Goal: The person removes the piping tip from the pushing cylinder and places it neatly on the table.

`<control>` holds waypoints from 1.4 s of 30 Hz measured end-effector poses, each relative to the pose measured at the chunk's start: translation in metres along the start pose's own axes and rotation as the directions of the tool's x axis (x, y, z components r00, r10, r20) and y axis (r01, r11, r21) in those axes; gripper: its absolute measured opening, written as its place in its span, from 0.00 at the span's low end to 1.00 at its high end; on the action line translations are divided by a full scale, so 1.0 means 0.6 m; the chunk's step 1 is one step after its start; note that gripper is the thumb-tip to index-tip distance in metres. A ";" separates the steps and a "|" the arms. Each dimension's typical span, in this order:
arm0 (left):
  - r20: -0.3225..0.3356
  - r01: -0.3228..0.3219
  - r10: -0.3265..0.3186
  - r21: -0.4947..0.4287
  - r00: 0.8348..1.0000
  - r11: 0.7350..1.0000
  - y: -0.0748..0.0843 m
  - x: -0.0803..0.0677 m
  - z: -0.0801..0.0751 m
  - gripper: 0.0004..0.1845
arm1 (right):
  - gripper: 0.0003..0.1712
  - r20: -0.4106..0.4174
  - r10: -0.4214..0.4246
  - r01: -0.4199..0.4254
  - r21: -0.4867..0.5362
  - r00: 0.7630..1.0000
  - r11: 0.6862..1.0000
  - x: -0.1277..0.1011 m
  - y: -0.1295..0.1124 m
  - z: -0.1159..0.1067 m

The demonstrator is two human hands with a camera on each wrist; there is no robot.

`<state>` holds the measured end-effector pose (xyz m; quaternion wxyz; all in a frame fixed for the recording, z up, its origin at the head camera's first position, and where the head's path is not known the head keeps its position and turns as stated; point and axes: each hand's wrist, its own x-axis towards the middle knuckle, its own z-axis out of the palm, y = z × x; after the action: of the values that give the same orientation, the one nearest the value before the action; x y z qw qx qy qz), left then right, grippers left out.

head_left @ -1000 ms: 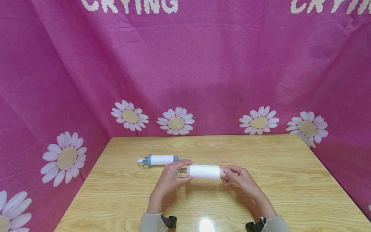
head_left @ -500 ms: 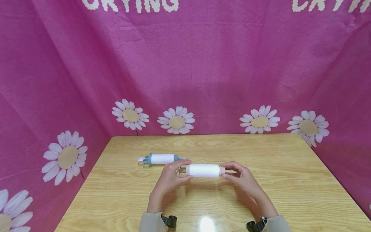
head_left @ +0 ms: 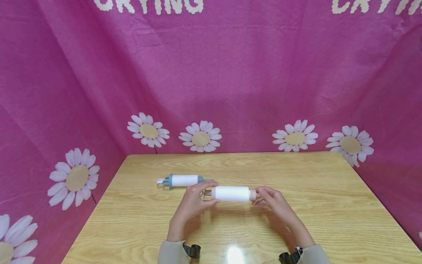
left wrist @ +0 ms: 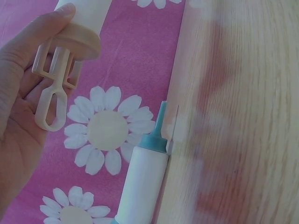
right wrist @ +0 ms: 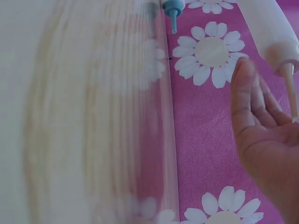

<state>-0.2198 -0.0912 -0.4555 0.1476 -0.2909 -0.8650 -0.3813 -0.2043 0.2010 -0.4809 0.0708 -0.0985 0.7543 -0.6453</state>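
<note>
The cream-capped white tube (head_left: 230, 193) is lying sideways in mid-air just above the wooden surface (head_left: 329, 205), stretched between both hands near the middle of the head view. Left hand (head_left: 194, 201) sits at the tube's 9 o'clock end, with thumb and fingers curled round the cream collar there. In the left wrist view you can see that end pretty well: a cream cap with a looped plunger handle (left wrist: 52, 100) sticking out of it, thumb tip pressed against the cap edge. Right hand (head_left: 271, 201) is at the 3 o'clock end, fingertips pinching the cream end piece. In the right wrist view the thin cream nozzle (right wrist: 290, 91) points down past the palm, with the fingers loosely bent next to it.

So the tube is basically bridged across the two hands, one clamped on each tip, white body bare in between.

There's a second tube, a white one with teal ends (head_left: 182, 180), lying flat on the surface at about 10 o'clock from the left hand, close but not touching it. Pink daisy-print cloth (head_left: 230, 91) hangs all round the back and sides
</note>
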 end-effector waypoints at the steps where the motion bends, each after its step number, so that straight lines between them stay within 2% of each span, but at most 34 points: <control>1: 0.000 -0.003 0.003 0.002 1.000 1.000 0.000 0.000 0.000 0.23 | 0.27 0.017 0.005 -0.005 0.006 1.000 1.000 0.001 0.001 0.000; 6: 0.000 -0.014 0.014 0.002 1.000 1.000 -0.001 -0.001 -0.001 0.24 | 0.21 0.048 -0.025 0.025 0.008 0.999 1.000 0.001 0.002 0.001; 12: 0.003 -0.010 0.010 -0.009 1.000 1.000 -0.002 -0.003 -0.002 0.23 | 0.21 0.017 -0.052 0.052 -0.049 0.999 0.997 -0.002 0.003 0.001; 21: -0.008 0.017 -0.017 -0.023 1.000 1.000 -0.006 -0.005 -0.002 0.24 | 0.22 -0.031 -0.184 0.180 -0.111 0.982 0.977 -0.004 0.003 0.007; 24: -0.006 0.030 -0.030 -0.030 1.000 0.999 -0.006 -0.006 -0.003 0.24 | 0.22 -0.033 -0.204 0.199 -0.125 0.978 0.972 -0.004 0.003 0.008; 28: -0.007 0.033 -0.033 -0.031 0.999 0.999 -0.006 -0.007 -0.004 0.24 | 0.24 -0.030 -0.192 0.187 -0.137 0.981 0.973 -0.003 0.003 0.008; 33: -0.008 0.027 -0.027 -0.025 1.000 0.999 -0.005 -0.008 -0.004 0.24 | 0.22 -0.032 -0.110 0.106 -0.106 0.993 0.989 -0.002 -0.001 0.009; 37: -0.007 0.016 -0.017 -0.022 1.000 1.000 -0.005 -0.009 -0.005 0.23 | 0.22 -0.001 -0.059 0.059 -0.068 0.998 0.996 0.001 -0.002 0.009; 42: -0.005 0.016 -0.016 -0.014 1.000 1.000 -0.006 -0.009 -0.006 0.24 | 0.20 0.011 -0.052 0.052 -0.041 0.999 0.998 0.002 -0.001 0.010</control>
<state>-0.2175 -0.0978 -0.4574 0.1448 -0.2841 -0.8642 -0.3893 -0.2037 0.1946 -0.4812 0.0559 -0.1228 0.7642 -0.6307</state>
